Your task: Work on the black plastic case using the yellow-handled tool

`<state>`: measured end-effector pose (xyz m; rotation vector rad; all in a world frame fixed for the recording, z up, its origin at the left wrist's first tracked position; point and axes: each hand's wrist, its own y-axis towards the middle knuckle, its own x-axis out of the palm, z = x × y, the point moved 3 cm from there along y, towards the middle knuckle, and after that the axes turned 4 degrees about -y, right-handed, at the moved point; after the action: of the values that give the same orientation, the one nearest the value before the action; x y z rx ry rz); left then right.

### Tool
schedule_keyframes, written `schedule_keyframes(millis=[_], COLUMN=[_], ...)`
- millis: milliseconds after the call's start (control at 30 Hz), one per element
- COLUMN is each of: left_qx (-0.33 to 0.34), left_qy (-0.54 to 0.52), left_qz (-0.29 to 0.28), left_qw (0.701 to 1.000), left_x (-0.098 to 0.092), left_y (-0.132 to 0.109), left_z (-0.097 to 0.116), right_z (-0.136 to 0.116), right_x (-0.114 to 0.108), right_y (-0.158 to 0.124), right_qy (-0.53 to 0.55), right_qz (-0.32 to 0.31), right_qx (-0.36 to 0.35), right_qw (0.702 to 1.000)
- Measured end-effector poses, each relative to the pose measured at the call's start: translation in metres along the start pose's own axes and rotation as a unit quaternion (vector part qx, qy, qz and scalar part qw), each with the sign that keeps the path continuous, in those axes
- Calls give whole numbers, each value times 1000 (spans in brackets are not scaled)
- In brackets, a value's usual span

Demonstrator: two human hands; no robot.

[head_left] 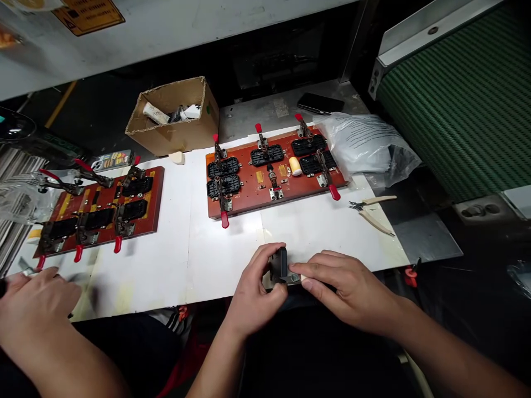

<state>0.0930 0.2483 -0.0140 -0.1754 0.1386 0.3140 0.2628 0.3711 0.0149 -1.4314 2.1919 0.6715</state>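
My left hand [261,290] is curled around a small dark, flat-sided part [284,262], holding it on edge near the front edge of the table. Fingers of my right hand [346,282] pinch a small pale piece [303,278] close to that part; its kind is hard to make out. Between the hands, a small metal bit [293,278] shows low down. Beyond them lies a reddish-brown fixture board [249,207] with red-tipped toggle clamps and several black ribbed plastic parts [266,155]. A pale roll [295,166] rests on this board.
Side cutters [373,214] lie on the right, near a plastic bag [369,146] and a phone [320,103]. A cardboard box [182,135] stands behind. On the left are a second clamp board [155,204] and a co-worker's hand [41,296]. A green conveyor belt [456,105] borders the right.
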Motion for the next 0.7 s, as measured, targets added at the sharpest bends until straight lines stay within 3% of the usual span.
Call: schedule_keyframes(millis=[167, 333, 400, 500, 600, 700], left_qx=[12, 0, -8, -12, -7, -37], left_qy=[4, -18, -35, -45, -40, -13], left_qz=[-15, -56, -68, -71, -63, -97], left_qw=[1000, 998, 997, 996, 997, 994], left_x=[-1, 3, 8, 14, 16, 14], left_y=[0, -2, -2, -2, -4, -6], left_z=[2, 9, 10, 9, 8, 8], right_z=[8, 35, 36, 24, 15, 33], right_x=[-2, -11, -15, -17, -13, -8], right_y=[0, 2, 3, 6, 8, 3], right_qy=[-18, -92, -77, -16, 20, -18], right_qz=[19, 69, 81, 81, 39, 19], right_qx=[18, 153, 179, 165, 130, 134], right_qw=[1000, 982, 978, 983, 991, 991])
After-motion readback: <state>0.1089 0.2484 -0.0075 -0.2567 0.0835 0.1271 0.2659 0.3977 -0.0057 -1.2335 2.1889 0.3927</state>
